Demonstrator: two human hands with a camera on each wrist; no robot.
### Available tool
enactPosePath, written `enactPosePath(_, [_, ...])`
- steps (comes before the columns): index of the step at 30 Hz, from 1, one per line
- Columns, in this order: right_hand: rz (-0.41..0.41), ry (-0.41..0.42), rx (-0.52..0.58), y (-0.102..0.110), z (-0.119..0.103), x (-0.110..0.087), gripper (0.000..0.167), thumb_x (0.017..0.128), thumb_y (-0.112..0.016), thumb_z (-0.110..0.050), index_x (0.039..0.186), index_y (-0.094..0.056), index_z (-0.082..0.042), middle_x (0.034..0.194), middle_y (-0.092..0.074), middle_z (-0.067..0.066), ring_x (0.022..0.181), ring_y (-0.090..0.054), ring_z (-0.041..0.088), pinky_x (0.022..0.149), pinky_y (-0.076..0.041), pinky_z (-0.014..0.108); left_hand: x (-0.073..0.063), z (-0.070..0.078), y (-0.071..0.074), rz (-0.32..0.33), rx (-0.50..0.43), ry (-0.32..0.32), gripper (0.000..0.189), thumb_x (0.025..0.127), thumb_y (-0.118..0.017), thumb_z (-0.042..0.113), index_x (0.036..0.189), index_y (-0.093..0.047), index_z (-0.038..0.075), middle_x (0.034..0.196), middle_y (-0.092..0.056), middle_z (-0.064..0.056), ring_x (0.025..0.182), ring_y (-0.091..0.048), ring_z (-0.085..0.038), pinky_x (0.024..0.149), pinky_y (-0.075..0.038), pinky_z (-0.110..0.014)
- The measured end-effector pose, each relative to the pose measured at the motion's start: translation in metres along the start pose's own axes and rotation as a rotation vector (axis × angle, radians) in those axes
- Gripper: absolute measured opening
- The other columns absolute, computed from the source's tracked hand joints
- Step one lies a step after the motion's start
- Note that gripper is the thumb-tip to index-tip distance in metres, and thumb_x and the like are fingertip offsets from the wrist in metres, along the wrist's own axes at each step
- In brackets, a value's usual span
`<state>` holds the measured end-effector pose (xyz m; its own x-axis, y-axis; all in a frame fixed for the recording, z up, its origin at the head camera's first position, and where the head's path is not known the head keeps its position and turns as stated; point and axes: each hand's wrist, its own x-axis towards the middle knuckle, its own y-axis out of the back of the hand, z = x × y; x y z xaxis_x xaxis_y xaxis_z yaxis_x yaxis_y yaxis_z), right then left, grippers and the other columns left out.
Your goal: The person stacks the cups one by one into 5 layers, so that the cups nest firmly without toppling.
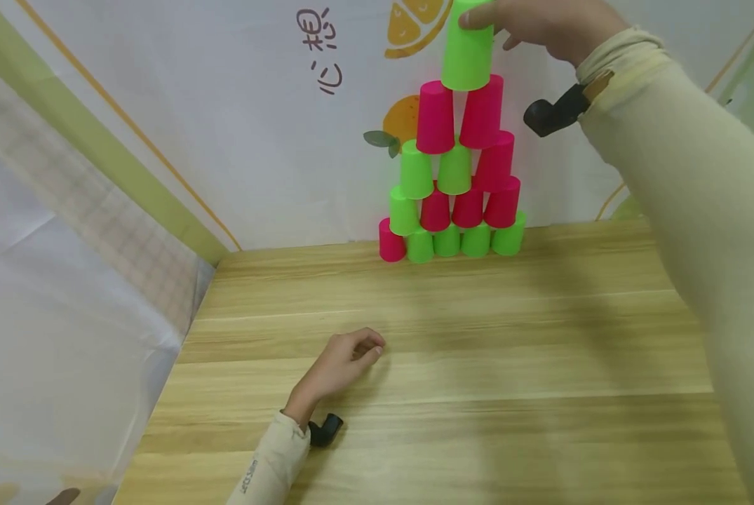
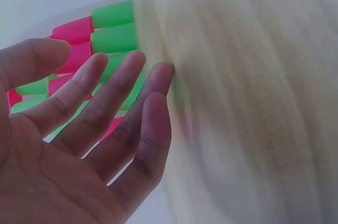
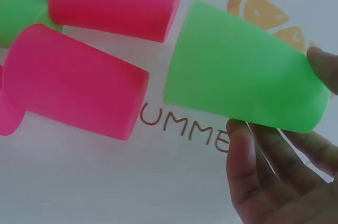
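Note:
A green cup (image 1: 468,52), upside down, is gripped between the thumb and fingers of my right hand (image 1: 550,24). It is over two pink cups, the left one (image 1: 435,118) and the right one (image 1: 482,112), which top a stacked pyramid. In the right wrist view a small gap shows between the held cup's rim (image 3: 179,55) and the pink cups' bases. Below them stand rows of green and pink cups, among them a green cup (image 1: 416,170) and a pink cup (image 1: 503,203). My left hand (image 1: 339,361) is low over the table, fingers loosely bent, holding nothing.
The pyramid stands at the back edge of the wooden table (image 1: 414,421), close to a white printed cloth (image 1: 257,140) with orange drawings and writing. Another cloth (image 1: 67,280) hangs along the left. Each wrist carries a black camera mount (image 1: 556,112).

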<state>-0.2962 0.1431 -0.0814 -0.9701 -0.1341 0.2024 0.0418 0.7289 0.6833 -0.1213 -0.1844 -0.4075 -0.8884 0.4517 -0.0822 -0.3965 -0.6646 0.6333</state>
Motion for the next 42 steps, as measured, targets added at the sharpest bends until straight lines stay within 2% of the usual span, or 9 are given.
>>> enactPosePath(6, [0.028,-0.033,-0.018,-0.005,0.001,0.007,0.054,0.099,-0.059,-0.039,0.149,-0.04,-0.031,0.131,-0.049,-0.014,0.107,-0.047,0.007,0.111,-0.047,0.03,0.001,-0.001,-0.003,0.002,0.01,-0.012,0.023,0.103,-0.056,0.021,0.118,-0.067,0.007,0.113,-0.074,-0.008,0.101,-0.07,-0.02,0.088,-0.058,-0.034])
enactPosePath(11, [0.046,-0.038,0.018,-0.01,0.003,0.008,0.055,0.099,-0.06,-0.036,0.15,-0.041,-0.029,0.132,-0.049,-0.013,0.112,-0.046,0.008,0.115,-0.045,0.031,0.0,0.001,-0.004,0.007,0.012,-0.017,0.023,0.103,-0.056,0.021,0.118,-0.067,0.007,0.112,-0.075,-0.008,0.101,-0.071,-0.019,0.088,-0.058,-0.034])
enactPosePath(16, [0.069,-0.048,0.024,-0.012,0.007,0.008,0.054,0.099,-0.06,-0.036,0.149,-0.043,-0.028,0.132,-0.05,-0.012,0.112,-0.046,0.008,0.115,-0.046,0.031,0.0,0.002,-0.004,0.01,0.009,-0.019,0.023,0.104,-0.055,0.022,0.118,-0.067,0.008,0.111,-0.075,-0.007,0.101,-0.071,-0.019,0.089,-0.058,-0.034])
enactPosePath(20, [0.096,-0.054,-0.036,-0.013,0.009,0.006,0.056,0.099,-0.059,-0.039,0.151,-0.04,-0.029,0.133,-0.049,-0.011,0.113,-0.045,0.008,0.114,-0.046,0.029,0.0,0.002,-0.005,0.009,0.002,-0.024,0.023,0.104,-0.055,0.021,0.119,-0.067,0.007,0.111,-0.075,-0.007,0.1,-0.071,-0.02,0.088,-0.059,-0.034])
enactPosePath(23, [0.12,-0.044,-0.093,-0.015,0.009,0.003,0.059,0.099,-0.059,-0.04,0.152,-0.037,-0.029,0.145,-0.048,-0.007,0.118,-0.044,0.009,0.117,-0.043,0.027,0.0,0.002,-0.006,0.01,0.002,-0.019,0.024,0.103,-0.056,0.021,0.119,-0.067,0.007,0.111,-0.075,-0.007,0.099,-0.071,-0.019,0.087,-0.059,-0.034])
enactPosePath(27, [0.151,0.012,-0.144,-0.018,0.009,-0.002,0.061,0.099,-0.059,-0.039,0.153,-0.035,-0.028,0.159,-0.039,-0.001,0.133,-0.044,0.016,0.119,-0.039,0.026,-0.001,0.002,-0.006,0.014,0.009,-0.015,0.023,0.104,-0.055,0.02,0.119,-0.067,0.008,0.112,-0.074,-0.007,0.1,-0.07,-0.019,0.088,-0.059,-0.035])
enactPosePath(31, [0.181,0.084,-0.18,-0.02,0.01,-0.007,0.062,0.098,-0.061,-0.035,0.153,-0.034,-0.027,0.16,-0.038,0.002,0.142,-0.043,0.023,0.118,-0.04,0.027,-0.002,0.003,-0.004,0.019,0.013,-0.009,0.023,0.104,-0.055,0.02,0.119,-0.067,0.008,0.112,-0.074,-0.007,0.099,-0.07,-0.019,0.088,-0.059,-0.036])
enactPosePath(38, [0.264,0.127,-0.261,-0.024,0.014,-0.023,0.064,0.096,-0.062,-0.042,0.152,-0.035,-0.028,0.155,-0.042,0.001,0.116,-0.042,0.008,0.108,-0.05,0.025,-0.003,0.004,-0.002,0.033,0.014,-0.004,0.022,0.103,-0.055,0.019,0.119,-0.066,0.008,0.112,-0.074,-0.008,0.099,-0.07,-0.018,0.089,-0.059,-0.038])
enactPosePath(42, [0.367,0.151,-0.258,-0.03,0.018,-0.044,0.067,0.095,-0.061,-0.043,0.154,-0.031,-0.031,0.155,-0.042,-0.001,0.122,-0.05,0.012,0.104,-0.052,0.026,-0.004,0.005,-0.001,0.062,0.022,0.007,0.022,0.103,-0.055,0.019,0.118,-0.067,0.009,0.112,-0.075,-0.007,0.102,-0.07,-0.018,0.09,-0.059,-0.038])
